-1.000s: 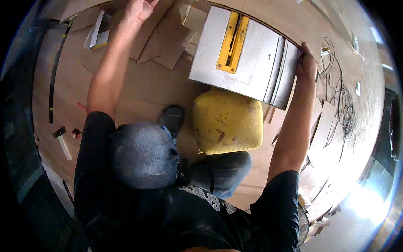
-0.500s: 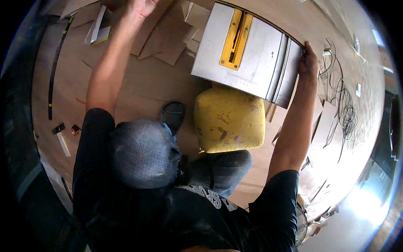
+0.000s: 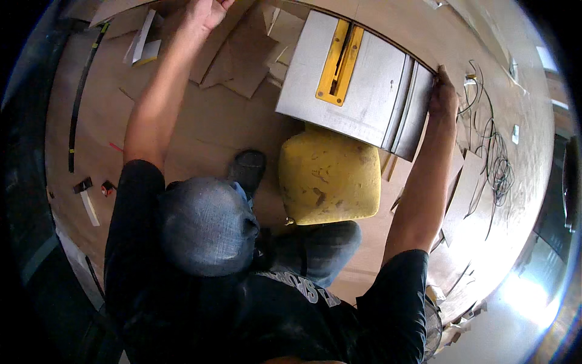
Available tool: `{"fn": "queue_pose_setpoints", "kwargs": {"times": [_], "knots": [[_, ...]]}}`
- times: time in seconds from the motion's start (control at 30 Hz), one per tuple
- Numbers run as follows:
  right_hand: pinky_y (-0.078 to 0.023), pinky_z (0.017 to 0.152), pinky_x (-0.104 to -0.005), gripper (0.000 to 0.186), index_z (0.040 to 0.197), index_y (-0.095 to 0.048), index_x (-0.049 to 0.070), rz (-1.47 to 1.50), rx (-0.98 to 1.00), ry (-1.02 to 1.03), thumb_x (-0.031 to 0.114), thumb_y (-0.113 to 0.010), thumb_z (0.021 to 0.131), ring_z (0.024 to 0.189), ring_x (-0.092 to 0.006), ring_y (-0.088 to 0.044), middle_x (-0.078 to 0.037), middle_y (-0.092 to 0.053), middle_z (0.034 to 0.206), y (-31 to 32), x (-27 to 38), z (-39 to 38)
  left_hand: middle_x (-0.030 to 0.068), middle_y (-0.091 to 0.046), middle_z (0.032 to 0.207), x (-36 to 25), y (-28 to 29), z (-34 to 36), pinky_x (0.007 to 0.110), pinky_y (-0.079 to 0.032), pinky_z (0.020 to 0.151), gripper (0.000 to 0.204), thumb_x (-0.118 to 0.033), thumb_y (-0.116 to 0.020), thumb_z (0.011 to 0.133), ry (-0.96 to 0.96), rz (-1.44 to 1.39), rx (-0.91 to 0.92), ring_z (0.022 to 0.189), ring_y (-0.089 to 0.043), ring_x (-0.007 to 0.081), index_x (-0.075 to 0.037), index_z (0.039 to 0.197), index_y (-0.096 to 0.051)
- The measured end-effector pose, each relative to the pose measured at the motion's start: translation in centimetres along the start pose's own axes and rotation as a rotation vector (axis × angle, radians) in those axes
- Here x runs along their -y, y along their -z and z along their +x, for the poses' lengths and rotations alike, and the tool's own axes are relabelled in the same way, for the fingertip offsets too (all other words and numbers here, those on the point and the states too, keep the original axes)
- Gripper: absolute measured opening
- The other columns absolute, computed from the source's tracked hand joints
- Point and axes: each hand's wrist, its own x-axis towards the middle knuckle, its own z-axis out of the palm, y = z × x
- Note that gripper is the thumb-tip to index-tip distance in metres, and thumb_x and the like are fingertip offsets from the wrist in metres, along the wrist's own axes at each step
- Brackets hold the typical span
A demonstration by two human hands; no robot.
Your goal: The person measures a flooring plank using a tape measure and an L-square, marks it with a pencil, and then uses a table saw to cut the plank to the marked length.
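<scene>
Presently | right fingers (image 3: 442,76) curled at tablesaw (image 3: 376,79) | left fingers (image 3: 226,4) cropped | grips unclear | lettered shirt (image 3: 242,321)

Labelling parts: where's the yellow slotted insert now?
In the head view, the yellow slotted insert sits in the grey tabletop, upper centre, left of the right hand and above the yellow cushion.

The left arm (image 3: 154,103) reaches forward, the left hand (image 3: 208,14) partly out of view; the right arm (image 3: 418,188) extends too, the right hand (image 3: 444,96) pointing away from the body.

The saw table (image 3: 371,82) looks like smooth, satin metal.
</scene>
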Motion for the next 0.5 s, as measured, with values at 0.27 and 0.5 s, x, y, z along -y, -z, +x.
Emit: {"fn": "queue_pose_setpoints", "kwargs": {"times": [0.27, 0.5], "knots": [[-0.054, 0.068, -0.0258, 0.02, 0.108, -0.064, 0.003, -0.011, 0.05, -0.008, 0.012, -0.071, 0.092, 0.078, -0.0159, -0.064, -0.007, -0.068, 0.095, 1.2, -0.6, 1.4, -0.004, -0.061, 0.12, 0.1, -0.2, 0.4, 0.042, -0.045, 0.093, 0.034, -0.015, -0.075, 0.087, 0.034, 0.034, -0.02, 0.113, -0.055, 0.0172, -0.019, 0.118, -0.06], [-0.053, 0.063, -0.0256, 0.023, 0.109, -0.063, 0.004, 0.031, 0.104, -0.055, 0.007, -0.074, 0.089, 0.072, -0.0145, -0.062, -0.004, -0.067, 0.093, 1.7, -0.8, 2.0, -0.0046, -0.061, 0.121, -0.2, -0.3, -0.1, 0.043, -0.045, 0.094, 0.038, -0.015, -0.075, 0.087, 0.037, 0.066, -0.045, 0.115, -0.053, 0.0172, -0.021, 0.12, -0.059]]}}
